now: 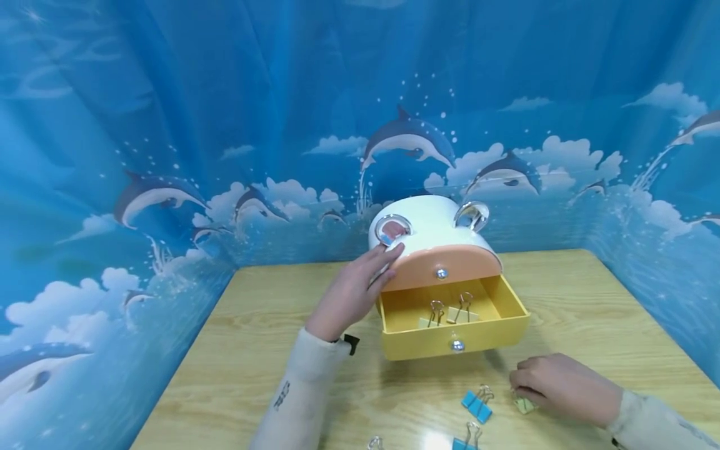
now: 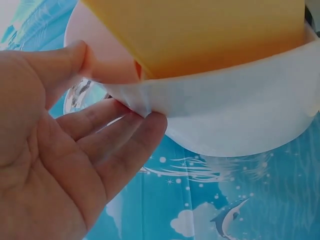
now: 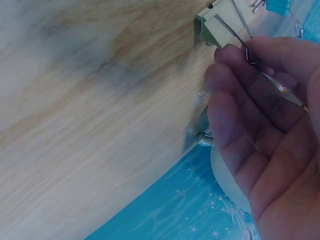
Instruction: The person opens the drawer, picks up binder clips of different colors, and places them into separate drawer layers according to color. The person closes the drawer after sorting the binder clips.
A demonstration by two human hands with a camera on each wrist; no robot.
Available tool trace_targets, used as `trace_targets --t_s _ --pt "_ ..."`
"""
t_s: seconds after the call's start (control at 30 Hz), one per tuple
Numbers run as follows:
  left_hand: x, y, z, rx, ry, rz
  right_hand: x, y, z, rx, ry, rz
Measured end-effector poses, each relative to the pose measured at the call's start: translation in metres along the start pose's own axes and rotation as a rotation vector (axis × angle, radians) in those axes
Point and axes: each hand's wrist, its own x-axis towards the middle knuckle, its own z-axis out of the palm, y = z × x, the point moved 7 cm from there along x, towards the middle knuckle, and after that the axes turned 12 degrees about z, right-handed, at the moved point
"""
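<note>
A big blue cloth (image 1: 281, 112) with jumping dolphins and white clouds hangs at the back and both sides; inside it is a wooden table (image 1: 264, 337), pale yellow with streaky lines and a shiny spot near the front; on it stands a white desk box (image 1: 430, 228) with two silver ring ears and a peach front; its yellow drawer (image 1: 416, 345) is pulled out; the left hand (image 1: 355, 284) touches the box's left edge, thumb on the peach front, other fingers straight and close together against the white side; the right hand (image 1: 559, 385) is low over the table, thumb and pointer pinching a wire handle of a pale green binder clip (image 3: 215, 29), the other fingers bent close together; in the head view that hand hides much of the clip; two pale yellow binder clips (image 1: 462, 315) sit in the drawer, bottoms partly behind its front; one blue binder clip (image 1: 480, 410) lies near the right hand; another blue one (image 1: 464, 445) and a wire loop (image 1: 375, 443) are cut off below.
</note>
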Motion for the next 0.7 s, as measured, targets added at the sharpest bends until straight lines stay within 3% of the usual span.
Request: trace_targets --t_s 0.2,0.43,0.57,0.7 --pt "-0.001 -0.008 0.001 -0.052 0.017 -0.005 -0.002 -0.006 -0.003 -0.023 0.036 -0.047" --pt "-0.002 -0.010 0.001 -0.048 0.035 0.022 -0.005 -0.034 -0.019 -0.045 0.094 -0.139" --pt "-0.004 -0.011 0.004 -0.050 0.041 0.013 -0.007 -0.055 -0.047 0.056 0.161 -0.139" --pt "-0.005 -0.009 0.006 -0.049 0.041 0.009 -0.011 -0.070 -0.086 0.229 0.302 -0.156"
